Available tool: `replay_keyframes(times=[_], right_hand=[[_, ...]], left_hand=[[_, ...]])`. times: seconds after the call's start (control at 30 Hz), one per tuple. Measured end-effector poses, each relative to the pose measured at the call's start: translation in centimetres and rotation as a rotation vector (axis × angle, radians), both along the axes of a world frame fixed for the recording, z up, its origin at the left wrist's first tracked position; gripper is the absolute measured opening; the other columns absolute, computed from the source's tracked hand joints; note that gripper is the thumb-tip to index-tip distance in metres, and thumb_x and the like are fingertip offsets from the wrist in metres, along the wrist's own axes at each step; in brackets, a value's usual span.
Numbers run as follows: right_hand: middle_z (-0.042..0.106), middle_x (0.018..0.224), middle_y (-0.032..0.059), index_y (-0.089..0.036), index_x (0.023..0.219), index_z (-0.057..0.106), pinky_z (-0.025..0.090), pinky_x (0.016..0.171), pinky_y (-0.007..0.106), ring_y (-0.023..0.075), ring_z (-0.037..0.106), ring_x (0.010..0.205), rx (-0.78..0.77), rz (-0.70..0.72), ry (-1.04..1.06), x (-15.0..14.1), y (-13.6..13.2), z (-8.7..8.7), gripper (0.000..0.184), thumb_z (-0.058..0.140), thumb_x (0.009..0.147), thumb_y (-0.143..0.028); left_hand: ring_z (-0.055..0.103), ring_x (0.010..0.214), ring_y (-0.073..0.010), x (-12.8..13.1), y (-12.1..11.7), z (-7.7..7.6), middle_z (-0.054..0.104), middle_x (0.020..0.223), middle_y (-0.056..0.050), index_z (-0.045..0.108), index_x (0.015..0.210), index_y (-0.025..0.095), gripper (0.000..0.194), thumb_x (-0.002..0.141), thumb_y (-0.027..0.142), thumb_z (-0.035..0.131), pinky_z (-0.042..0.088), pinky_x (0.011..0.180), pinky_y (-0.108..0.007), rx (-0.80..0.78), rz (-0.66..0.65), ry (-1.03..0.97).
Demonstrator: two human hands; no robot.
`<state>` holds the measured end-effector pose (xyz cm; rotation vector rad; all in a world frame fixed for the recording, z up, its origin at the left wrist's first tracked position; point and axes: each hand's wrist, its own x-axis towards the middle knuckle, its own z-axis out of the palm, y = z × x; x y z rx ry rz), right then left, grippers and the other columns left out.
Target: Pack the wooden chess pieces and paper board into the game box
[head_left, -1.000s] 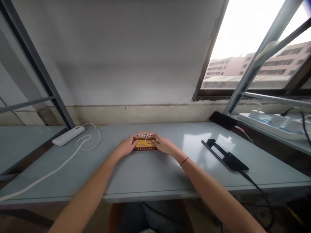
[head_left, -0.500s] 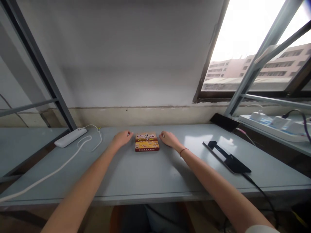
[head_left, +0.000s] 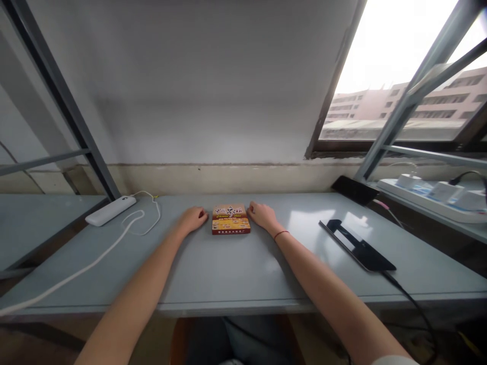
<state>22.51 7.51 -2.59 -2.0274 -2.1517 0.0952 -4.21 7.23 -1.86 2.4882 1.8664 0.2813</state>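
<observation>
A small red and yellow Chinese chess box [head_left: 230, 220] lies flat on the grey-blue desk [head_left: 224, 274], its printed lid facing up. Just left of it rests my left hand [head_left: 193, 220], fingers curled into a loose fist, with a narrow gap to the box. On the other side, my right hand [head_left: 262, 215] is also closed, its curled fingers close by the box's upper right corner; whether they touch it I cannot tell. Nothing shows in either hand. A thin red cord circles my right wrist.
A white power strip [head_left: 110, 211] with a cable lies at the left. To the right are a black tablet-like device [head_left: 357, 246] with a cable and a dark flat device [head_left: 354, 190]. Another plugged-in power strip [head_left: 429, 201] sits beyond the metal frame [head_left: 395, 121].
My left hand has curled its fingers in more, beside the box. My right hand has come slightly nearer the box's right side. The view has shifted a little; the box stays put.
</observation>
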Motion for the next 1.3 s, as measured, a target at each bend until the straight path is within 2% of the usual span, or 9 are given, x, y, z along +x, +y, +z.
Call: replay_keyframes(times=[0.33, 1.3], right_hand=[[0.066, 0.091, 0.0075, -0.021, 0.098, 0.057, 0.029, 0.055, 0.024, 0.0195, 0.058, 0.078, -0.008, 0.107, 0.057, 0.35, -0.61, 0.43, 0.024, 0.039, 0.086, -0.032], [0.065, 0.091, 0.0074, -0.022, 0.098, 0.056, 0.029, 0.054, 0.024, 0.0191, 0.058, 0.075, -0.016, 0.118, 0.030, 0.24, -0.95, 0.74, 0.025, 0.037, 0.088, -0.034]], left_hand=[[0.057, 0.079, -0.0175, 0.37, -0.35, 0.13, 0.063, 0.087, -0.006, 0.060, 0.086, 0.018, 0.017, 0.081, 0.023, 0.045, 0.039, 0.069, -0.025, -0.017, -0.074, 0.021], [0.057, 0.080, -0.0185, 0.33, -0.08, -0.25, 0.063, 0.088, -0.007, 0.059, 0.087, 0.017, 0.017, 0.082, 0.023, 0.043, 0.041, 0.070, -0.026, 0.008, -0.125, 0.055]])
